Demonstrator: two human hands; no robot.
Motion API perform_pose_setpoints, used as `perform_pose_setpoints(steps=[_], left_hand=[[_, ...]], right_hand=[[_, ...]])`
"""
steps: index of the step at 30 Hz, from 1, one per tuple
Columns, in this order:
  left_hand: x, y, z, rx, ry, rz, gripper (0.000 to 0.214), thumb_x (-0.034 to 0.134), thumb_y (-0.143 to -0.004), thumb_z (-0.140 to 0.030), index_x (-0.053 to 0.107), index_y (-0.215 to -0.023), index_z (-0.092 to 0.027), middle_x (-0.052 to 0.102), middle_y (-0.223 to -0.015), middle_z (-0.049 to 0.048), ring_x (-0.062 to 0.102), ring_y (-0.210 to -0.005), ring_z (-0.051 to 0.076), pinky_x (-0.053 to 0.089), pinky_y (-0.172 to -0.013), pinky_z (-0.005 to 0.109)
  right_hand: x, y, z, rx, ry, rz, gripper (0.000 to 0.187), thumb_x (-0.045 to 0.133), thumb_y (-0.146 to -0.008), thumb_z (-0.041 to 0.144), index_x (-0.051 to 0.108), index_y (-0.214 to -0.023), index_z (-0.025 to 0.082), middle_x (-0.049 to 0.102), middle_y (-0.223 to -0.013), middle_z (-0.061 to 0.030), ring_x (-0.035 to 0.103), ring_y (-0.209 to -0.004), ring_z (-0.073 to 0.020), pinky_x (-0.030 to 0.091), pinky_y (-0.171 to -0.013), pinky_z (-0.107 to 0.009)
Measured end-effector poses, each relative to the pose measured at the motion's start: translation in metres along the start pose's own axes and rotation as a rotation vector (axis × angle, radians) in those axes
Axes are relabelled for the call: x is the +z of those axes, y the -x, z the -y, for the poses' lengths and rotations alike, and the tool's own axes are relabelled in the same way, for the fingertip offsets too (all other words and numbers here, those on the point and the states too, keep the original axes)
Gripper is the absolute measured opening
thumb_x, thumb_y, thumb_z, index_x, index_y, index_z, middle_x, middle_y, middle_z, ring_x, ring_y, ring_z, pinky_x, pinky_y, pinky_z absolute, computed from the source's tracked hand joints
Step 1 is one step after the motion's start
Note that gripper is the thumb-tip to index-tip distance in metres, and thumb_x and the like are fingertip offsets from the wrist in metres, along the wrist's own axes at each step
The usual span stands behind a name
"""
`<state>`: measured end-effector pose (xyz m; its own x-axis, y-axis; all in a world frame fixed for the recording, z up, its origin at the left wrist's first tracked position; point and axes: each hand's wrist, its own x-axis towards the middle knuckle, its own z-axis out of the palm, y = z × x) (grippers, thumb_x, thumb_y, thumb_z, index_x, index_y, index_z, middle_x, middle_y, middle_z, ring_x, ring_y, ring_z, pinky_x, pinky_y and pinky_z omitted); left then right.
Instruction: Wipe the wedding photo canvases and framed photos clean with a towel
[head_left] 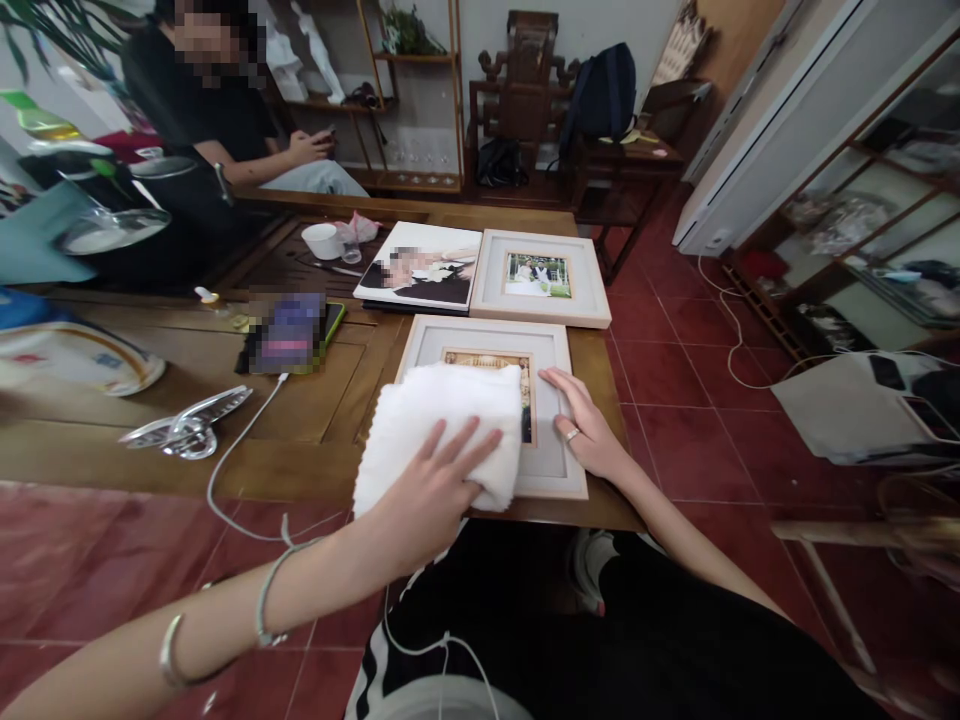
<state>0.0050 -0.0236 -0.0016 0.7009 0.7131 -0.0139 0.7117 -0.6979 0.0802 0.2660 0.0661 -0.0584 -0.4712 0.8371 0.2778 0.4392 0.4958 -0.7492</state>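
Observation:
A light wooden picture frame (551,345) lies flat at the near edge of a low wooden table (322,460). A folded white cloth (439,415) covers the frame's left half. My left hand (431,490) presses flat on the cloth, fingers spread. On the frame's right border rests my right hand (589,425), fingers stretched out, a ring on one finger.
Behind lie a second framed photo (540,278) and a large unframed print (420,265). A phone (292,332) with a white cable, a metal clip (187,428), a white cup (322,240) and a plate (75,360) sit left. Another person sits at the far left. Red tiled floor lies right.

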Motion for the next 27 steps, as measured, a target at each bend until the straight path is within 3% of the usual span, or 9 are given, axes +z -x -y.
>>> perform_pose_setpoints(steps=[7,13,17,22,24,27], left_hand=[[-0.013,0.032,0.041,-0.123,0.022,-0.055,0.034,0.047,-0.071,-0.001,0.074,-0.076,-0.020,0.047,-0.150,0.0004,0.040,-0.142,0.026,0.027,-0.121,0.051],[-0.008,0.019,0.069,-0.182,-0.057,-0.118,0.027,0.051,-0.073,-0.006,0.075,-0.075,-0.018,0.040,-0.154,0.0068,0.036,-0.144,0.029,0.025,-0.122,0.052],[-0.008,-0.007,0.084,-0.214,-0.094,-0.152,0.031,0.047,-0.076,-0.005,0.075,-0.087,-0.014,0.036,-0.156,0.0129,0.033,-0.145,0.033,0.031,-0.117,0.056],[-0.029,-0.060,0.087,-0.213,0.047,-0.273,0.044,0.041,-0.074,0.001,0.069,-0.107,-0.010,0.033,-0.158,0.0144,0.029,-0.147,0.031,0.032,-0.118,0.053],[-0.036,-0.089,0.083,-0.130,0.140,-0.300,0.043,0.042,-0.075,0.000,0.068,-0.108,-0.010,0.045,-0.151,0.0143,0.031,-0.147,0.029,0.031,-0.119,0.048],[-0.035,-0.130,0.075,0.073,0.234,-0.255,0.036,0.041,-0.084,-0.003,0.067,-0.108,-0.010,0.067,-0.128,0.0116,0.050,-0.134,0.024,0.032,-0.118,0.041]], right_hand=[[0.000,0.000,0.004,0.034,0.001,0.007,0.063,0.039,-0.086,0.013,0.036,-0.147,0.028,0.034,-0.153,-0.0103,0.027,-0.148,-0.0270,0.020,-0.122,-0.058],[0.000,-0.001,0.008,0.061,0.008,0.009,0.064,0.045,-0.084,0.015,0.037,-0.147,0.026,0.033,-0.154,-0.0131,0.027,-0.148,-0.0297,0.021,-0.121,-0.059],[-0.001,-0.001,0.009,0.050,0.001,0.020,0.067,0.046,-0.083,0.014,0.036,-0.148,0.026,0.032,-0.154,-0.0132,0.026,-0.148,-0.0303,0.020,-0.121,-0.060],[-0.003,-0.001,0.008,0.017,-0.005,0.028,0.066,0.046,-0.084,0.017,0.034,-0.148,0.027,0.032,-0.154,-0.0128,0.025,-0.148,-0.0305,0.020,-0.120,-0.060],[-0.003,-0.001,0.007,0.007,0.001,0.023,0.063,0.046,-0.086,0.019,0.035,-0.148,0.026,0.033,-0.154,-0.0128,0.025,-0.148,-0.0300,0.020,-0.120,-0.059],[-0.003,-0.001,0.003,-0.016,0.014,0.020,0.060,0.046,-0.089,0.022,0.035,-0.148,0.024,0.034,-0.153,-0.0139,0.026,-0.147,-0.0306,0.020,-0.121,-0.058]])
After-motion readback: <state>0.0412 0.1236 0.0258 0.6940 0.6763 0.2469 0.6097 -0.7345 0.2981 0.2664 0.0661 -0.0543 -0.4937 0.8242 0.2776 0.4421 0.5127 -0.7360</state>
